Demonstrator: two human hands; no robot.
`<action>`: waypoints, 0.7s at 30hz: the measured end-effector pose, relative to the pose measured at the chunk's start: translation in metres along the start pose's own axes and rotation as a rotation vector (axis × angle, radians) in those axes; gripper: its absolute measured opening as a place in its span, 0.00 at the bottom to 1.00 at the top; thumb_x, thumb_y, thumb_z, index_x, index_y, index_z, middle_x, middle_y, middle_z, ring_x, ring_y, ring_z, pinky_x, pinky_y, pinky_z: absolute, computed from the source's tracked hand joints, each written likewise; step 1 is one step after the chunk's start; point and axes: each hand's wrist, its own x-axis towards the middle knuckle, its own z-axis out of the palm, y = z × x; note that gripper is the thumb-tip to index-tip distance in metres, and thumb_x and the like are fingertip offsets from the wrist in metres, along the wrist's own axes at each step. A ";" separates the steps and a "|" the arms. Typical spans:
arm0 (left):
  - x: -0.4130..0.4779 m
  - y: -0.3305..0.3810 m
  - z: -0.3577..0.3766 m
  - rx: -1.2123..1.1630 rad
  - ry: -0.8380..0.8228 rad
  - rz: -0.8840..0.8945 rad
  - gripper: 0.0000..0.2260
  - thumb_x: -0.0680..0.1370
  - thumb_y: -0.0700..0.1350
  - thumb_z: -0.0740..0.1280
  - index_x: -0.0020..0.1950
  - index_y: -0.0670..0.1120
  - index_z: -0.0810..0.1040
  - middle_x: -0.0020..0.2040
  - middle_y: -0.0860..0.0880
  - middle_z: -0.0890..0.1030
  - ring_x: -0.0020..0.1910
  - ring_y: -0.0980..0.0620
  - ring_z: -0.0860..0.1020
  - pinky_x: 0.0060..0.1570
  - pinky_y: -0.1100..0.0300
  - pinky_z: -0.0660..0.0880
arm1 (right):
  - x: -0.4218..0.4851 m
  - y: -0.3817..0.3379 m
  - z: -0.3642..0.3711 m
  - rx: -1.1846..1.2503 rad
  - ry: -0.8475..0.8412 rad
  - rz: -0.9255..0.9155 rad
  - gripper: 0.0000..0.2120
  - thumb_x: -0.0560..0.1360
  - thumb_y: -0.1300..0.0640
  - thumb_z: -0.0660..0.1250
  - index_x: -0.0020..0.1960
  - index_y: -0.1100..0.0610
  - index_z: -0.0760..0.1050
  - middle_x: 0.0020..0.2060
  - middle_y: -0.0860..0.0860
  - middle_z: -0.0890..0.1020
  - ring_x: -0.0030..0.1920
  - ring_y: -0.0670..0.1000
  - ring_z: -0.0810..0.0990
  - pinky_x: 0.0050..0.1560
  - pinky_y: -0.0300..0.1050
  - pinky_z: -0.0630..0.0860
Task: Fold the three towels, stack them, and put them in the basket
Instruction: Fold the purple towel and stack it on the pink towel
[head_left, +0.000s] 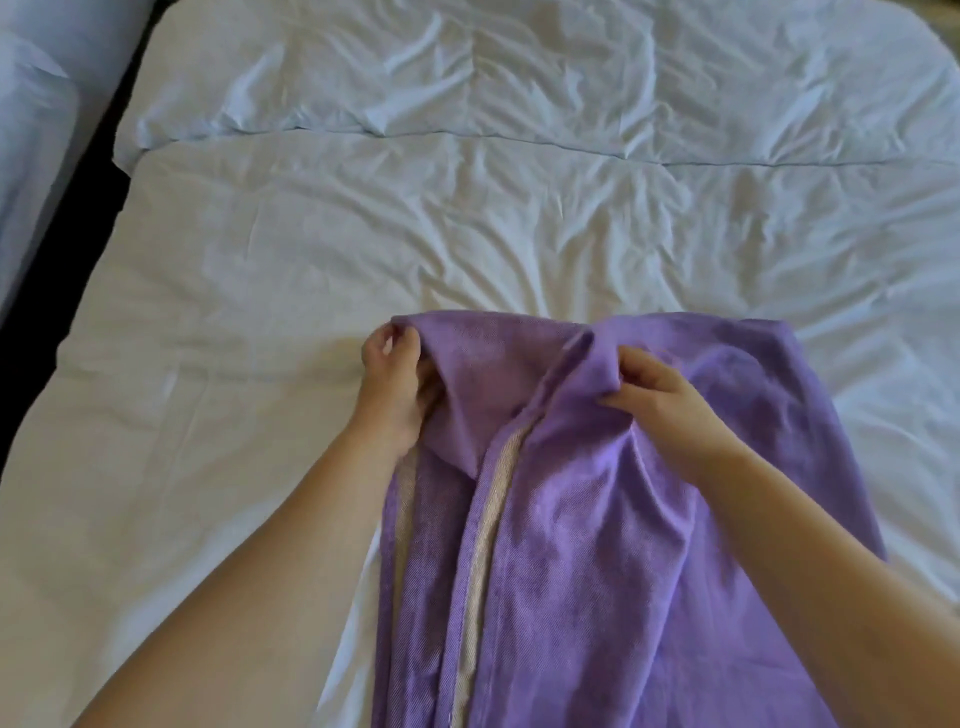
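One purple towel (597, 519) draped lengthwise over a wrinkled white bed (260, 312), left hand (395, 384) fingers pinching its far left corner, right hand (665, 410) fingers gripping a bunched fold near the far edge's middle, pale stripes along the hems

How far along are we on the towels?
Early. Nothing looks finished: no folded towel, stack or basket is in view. In hand: the left hand and right hand both grip the far edge of one purple towel, bunched and unfolded on the bed. Left: fold it and two more, stack them, load the basket.
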 end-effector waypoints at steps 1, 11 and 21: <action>0.001 0.003 -0.002 0.037 -0.051 -0.058 0.13 0.81 0.51 0.62 0.63 0.54 0.64 0.52 0.51 0.82 0.48 0.52 0.83 0.45 0.56 0.80 | -0.007 0.003 0.000 0.019 -0.068 0.017 0.12 0.72 0.76 0.59 0.42 0.61 0.75 0.41 0.49 0.79 0.42 0.45 0.75 0.48 0.41 0.71; 0.030 0.028 0.025 0.452 -0.052 0.198 0.08 0.78 0.38 0.65 0.56 0.45 0.77 0.54 0.45 0.81 0.53 0.48 0.79 0.55 0.56 0.76 | 0.015 0.010 0.027 -0.164 0.111 -0.067 0.15 0.74 0.70 0.62 0.42 0.50 0.73 0.34 0.48 0.78 0.32 0.43 0.73 0.38 0.38 0.72; 0.004 0.003 0.009 0.987 -0.003 0.389 0.24 0.67 0.69 0.63 0.51 0.53 0.77 0.47 0.59 0.78 0.44 0.62 0.78 0.49 0.62 0.74 | 0.049 0.005 0.016 -0.361 0.051 -0.043 0.11 0.76 0.63 0.65 0.55 0.52 0.79 0.49 0.45 0.81 0.43 0.39 0.77 0.45 0.27 0.71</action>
